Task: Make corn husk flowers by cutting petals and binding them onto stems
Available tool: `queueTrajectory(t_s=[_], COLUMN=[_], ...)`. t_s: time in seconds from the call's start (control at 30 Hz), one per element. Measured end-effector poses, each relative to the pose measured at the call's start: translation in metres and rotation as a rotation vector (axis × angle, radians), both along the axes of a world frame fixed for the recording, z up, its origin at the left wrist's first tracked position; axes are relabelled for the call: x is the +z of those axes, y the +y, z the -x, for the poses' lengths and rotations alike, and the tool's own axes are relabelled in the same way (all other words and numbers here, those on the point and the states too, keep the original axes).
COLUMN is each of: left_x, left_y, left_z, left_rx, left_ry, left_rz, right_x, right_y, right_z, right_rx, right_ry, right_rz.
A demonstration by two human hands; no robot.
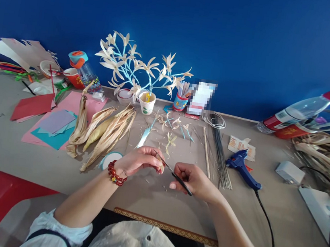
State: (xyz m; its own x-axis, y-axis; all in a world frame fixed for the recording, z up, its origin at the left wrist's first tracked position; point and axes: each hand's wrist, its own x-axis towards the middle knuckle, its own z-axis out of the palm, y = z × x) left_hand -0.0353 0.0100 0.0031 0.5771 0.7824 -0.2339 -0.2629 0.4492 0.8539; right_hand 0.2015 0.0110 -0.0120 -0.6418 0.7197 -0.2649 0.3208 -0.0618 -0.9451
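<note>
Head: scissors (181, 183) in right hand (195, 179), beside left hand (140, 160).

No text can be read, the orange print on the torn card (242, 148) right of centre and the bottle label (288, 117) farther right being too small.

Gripped slantwise in the right hand (191, 178): slim scissors (179, 180) with black handles, tip pointing forward and leftward over the left hand (143, 160). Pinched there, mostly hidden by fingertips: a small tan scrap (162, 165), close beside the blades.
</note>
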Motion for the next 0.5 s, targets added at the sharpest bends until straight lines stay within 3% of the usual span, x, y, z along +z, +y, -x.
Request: queueTrajectory(t_s=[0.23, 0.33, 0.4, 0.5], left_x=[0.0, 0.005, 0.007, 0.007], left_y=[-0.001, -0.002, -0.002, -0.002], left_z=[-0.001, 0.001, 0.002, 0.002], left_rx=[-0.013, -0.025, 0.061, 0.328], left_ry=[-0.01, -0.069, -0.128, -0.157], left_rz=[-0.032, -0.128, -0.218, -0.331], right_x=[-0.005, -0.005, -0.005, -0.005], right_y=[0.001, 0.002, 0.0, -0.004], right_z=[0.005, 0.01, 0.014, 0.022], right_rx=[-0.135, -0.249, -0.262, -0.207], right_ry=[-0.049, -0.248, -0.477, -0.751], right_rz=[-0.056, -0.245, -0.414, -0.585])
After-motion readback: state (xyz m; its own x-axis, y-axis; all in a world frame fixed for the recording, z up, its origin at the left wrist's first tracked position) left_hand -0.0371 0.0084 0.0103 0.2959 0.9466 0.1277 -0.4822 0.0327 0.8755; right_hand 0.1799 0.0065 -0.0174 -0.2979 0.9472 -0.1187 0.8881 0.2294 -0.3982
